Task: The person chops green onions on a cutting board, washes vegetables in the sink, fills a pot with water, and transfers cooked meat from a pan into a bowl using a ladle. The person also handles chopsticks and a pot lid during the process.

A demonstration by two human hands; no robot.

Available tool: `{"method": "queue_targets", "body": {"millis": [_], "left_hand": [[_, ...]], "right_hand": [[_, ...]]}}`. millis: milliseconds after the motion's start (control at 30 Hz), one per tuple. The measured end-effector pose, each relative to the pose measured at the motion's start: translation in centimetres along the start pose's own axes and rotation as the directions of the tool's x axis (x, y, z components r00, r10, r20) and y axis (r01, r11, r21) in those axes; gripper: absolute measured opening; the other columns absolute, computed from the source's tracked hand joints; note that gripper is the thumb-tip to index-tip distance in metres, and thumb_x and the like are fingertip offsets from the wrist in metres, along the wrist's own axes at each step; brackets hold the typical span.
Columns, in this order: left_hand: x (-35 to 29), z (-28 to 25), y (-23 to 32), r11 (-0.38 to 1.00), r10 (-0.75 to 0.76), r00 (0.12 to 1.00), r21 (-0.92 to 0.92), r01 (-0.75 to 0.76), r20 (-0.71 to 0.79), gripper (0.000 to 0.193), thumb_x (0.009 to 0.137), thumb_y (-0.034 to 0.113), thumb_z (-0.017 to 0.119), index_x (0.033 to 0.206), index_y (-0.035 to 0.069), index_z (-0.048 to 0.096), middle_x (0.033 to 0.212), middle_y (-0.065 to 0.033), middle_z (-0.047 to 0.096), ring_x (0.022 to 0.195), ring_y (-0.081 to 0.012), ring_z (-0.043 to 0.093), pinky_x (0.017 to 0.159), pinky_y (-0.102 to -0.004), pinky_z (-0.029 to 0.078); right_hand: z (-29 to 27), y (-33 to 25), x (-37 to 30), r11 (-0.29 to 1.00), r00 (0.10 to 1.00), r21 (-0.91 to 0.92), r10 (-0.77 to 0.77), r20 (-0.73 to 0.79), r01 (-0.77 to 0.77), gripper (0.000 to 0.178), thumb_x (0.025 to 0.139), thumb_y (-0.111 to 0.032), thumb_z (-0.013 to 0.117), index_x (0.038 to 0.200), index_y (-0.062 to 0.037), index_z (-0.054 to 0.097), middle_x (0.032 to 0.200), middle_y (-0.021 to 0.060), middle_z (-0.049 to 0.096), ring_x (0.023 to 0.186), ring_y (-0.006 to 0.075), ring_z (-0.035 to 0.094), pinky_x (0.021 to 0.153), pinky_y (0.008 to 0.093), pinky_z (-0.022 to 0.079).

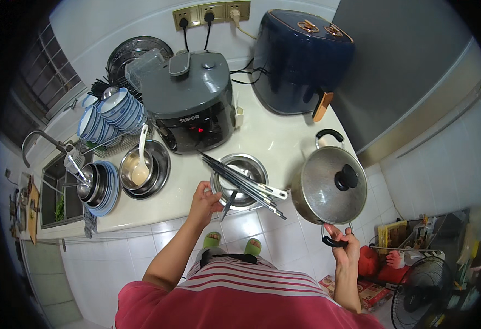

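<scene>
Metal pot (301,205), grey lid (325,200), black knob (347,177), at the bench's (284,140) near right corner; metal bowl (255,165) to its left carries dark chopsticks (239,181). Right hand (346,245) closed round the pot's near handle (332,242). Left hand (205,205) half open, fingers (217,196) touching bowl's left side; can't tell if gripping. Pot handles line up near-far; chopsticks run far-left to near-right.

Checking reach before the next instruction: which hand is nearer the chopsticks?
Left. The left hand is by the metal bowl, beside the chopsticks across it; the right hand is farther right, at the pot handle.
</scene>
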State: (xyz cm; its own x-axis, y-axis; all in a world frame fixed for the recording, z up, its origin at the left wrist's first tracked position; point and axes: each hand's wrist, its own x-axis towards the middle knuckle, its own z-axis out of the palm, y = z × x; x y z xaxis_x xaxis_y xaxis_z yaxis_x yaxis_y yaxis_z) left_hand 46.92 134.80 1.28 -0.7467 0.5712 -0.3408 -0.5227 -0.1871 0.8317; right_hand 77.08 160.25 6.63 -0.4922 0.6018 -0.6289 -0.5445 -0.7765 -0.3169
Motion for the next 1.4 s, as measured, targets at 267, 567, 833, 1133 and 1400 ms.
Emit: {"method": "queue_targets", "body": {"millis": [267, 567, 833, 1133, 1400], "left_hand": [[7.3, 7.2, -2.1, 0.995, -0.029, 0.997, -0.101, 0.022, -0.070, 0.024, 0.081, -0.001, 0.055, 0.095, 0.009, 0.038, 0.077, -0.0089, 0.056, 0.051, -0.0166, 0.056, 0.043, -0.0272, 0.049], [9.5, 9.8, -3.3, 0.997, -0.014, 0.972, -0.072, -0.003, -0.236, 0.034, 0.083, 0.015, 0.060, 0.102, 0.006, 0.034, 0.080, -0.0111, 0.053, 0.059, -0.0217, 0.058, 0.050, -0.0321, 0.052], [-2.3, 6.6, -7.8, 0.895, -0.007, 0.984, 0.440, -0.074, 0.180, 0.030, 0.087, 0.031, 0.055, 0.101, 0.005, 0.047, 0.088, -0.0071, 0.055, 0.081, -0.0140, 0.056, 0.066, -0.0294, 0.049], [-6.1, 1.0, -5.6, 0.989, -0.116, 0.993, -0.088, 0.116, 0.012, 0.024, 0.080, 0.023, 0.064, 0.095, 0.010, 0.050, 0.087, -0.0022, 0.054, 0.082, -0.0126, 0.052, 0.074, -0.0266, 0.044], [-9.7, -2.5, 3.8, 0.960, 0.262, 0.927, -0.023, -0.278, -0.268, 0.014, 0.085, 0.016, 0.058, 0.095, 0.008, 0.052, 0.091, -0.0042, 0.057, 0.083, -0.0140, 0.056, 0.075, -0.0278, 0.046]], "right_hand": [[-6.6, -4.8, -2.7, 0.966, 0.967, -0.063, -0.254, -0.024, 0.252, 0.035, 0.060, 0.015, 0.037, 0.090, -0.0031, 0.039, 0.105, 0.0333, 0.048, 0.100, 0.0430, 0.053, 0.066, 0.0252, 0.055], [-10.1, -4.2, -7.7, 0.950, 0.967, -0.202, -0.253, -0.046, 0.239, 0.031, 0.059, 0.013, 0.041, 0.083, -0.0043, 0.050, 0.093, 0.0239, 0.057, 0.093, 0.0386, 0.057, 0.062, 0.0241, 0.053], [-10.3, -0.9, -9.7, 0.910, 0.998, -0.410, 0.059, -0.021, -0.062, 0.027, 0.058, 0.016, 0.041, 0.074, -0.0046, 0.049, 0.092, 0.0201, 0.056, 0.078, 0.0338, 0.061, 0.070, 0.0316, 0.054], [-3.6, 3.3, -4.7, 0.691, 0.876, -0.693, 0.446, 0.185, -0.205, 0.026, 0.060, 0.014, 0.044, 0.079, -0.0027, 0.043, 0.105, 0.0200, 0.048, 0.088, 0.0432, 0.061, 0.058, 0.0331, 0.055], [5.7, 8.7, -2.0, 0.588, 0.648, -0.752, 0.703, 0.292, -0.299, 0.019, 0.068, 0.013, 0.047, 0.075, -0.0036, 0.040, 0.094, 0.0201, 0.054, 0.085, 0.0389, 0.063, 0.064, 0.0380, 0.056]]}}
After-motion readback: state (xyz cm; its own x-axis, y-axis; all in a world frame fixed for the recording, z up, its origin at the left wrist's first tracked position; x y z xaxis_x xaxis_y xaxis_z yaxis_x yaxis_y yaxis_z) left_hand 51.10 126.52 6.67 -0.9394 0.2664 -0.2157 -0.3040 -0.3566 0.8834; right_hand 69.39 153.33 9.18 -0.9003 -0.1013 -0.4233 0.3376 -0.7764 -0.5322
